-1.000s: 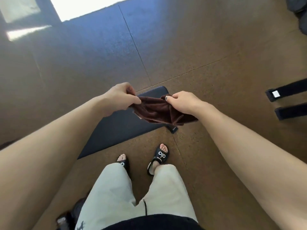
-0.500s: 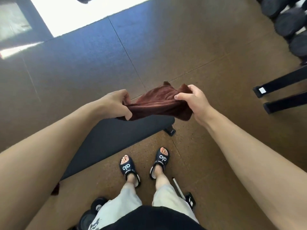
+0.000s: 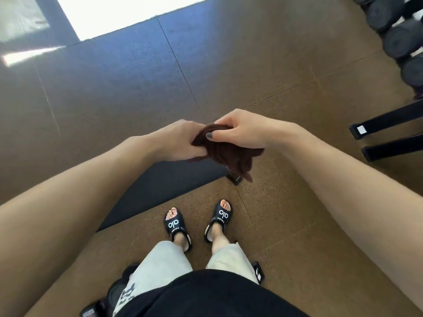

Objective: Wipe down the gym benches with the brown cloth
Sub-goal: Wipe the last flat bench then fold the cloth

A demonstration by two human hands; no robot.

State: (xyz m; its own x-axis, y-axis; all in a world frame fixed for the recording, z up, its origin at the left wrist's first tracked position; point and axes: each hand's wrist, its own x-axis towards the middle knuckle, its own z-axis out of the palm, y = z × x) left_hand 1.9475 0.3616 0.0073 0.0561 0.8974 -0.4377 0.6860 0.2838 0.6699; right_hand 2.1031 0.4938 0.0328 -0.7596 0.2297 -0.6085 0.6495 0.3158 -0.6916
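Observation:
The brown cloth [image 3: 225, 154] hangs bunched between my two hands at chest height. My left hand [image 3: 180, 140] grips its left side with curled fingers. My right hand [image 3: 240, 131] pinches the top of the cloth, thumb laid across it. A loose end droops toward the bench's far corner. Below my hands, the black padded gym bench [image 3: 164, 191] runs from lower left to centre, partly hidden by my left forearm. Neither hand touches the bench.
Black bench feet [image 3: 386, 133] with a white end cap lie at the right. Several dark dumbbells [image 3: 398, 37] sit on a rack at top right. My feet in black slides [image 3: 199, 221] stand on the brown rubber floor beside the bench. Small black equipment parts [image 3: 258, 272] lie by my legs.
My hands have come together, gathering the spread cloth into a bunch. The view has tilted so the dumbbells and more floor show.

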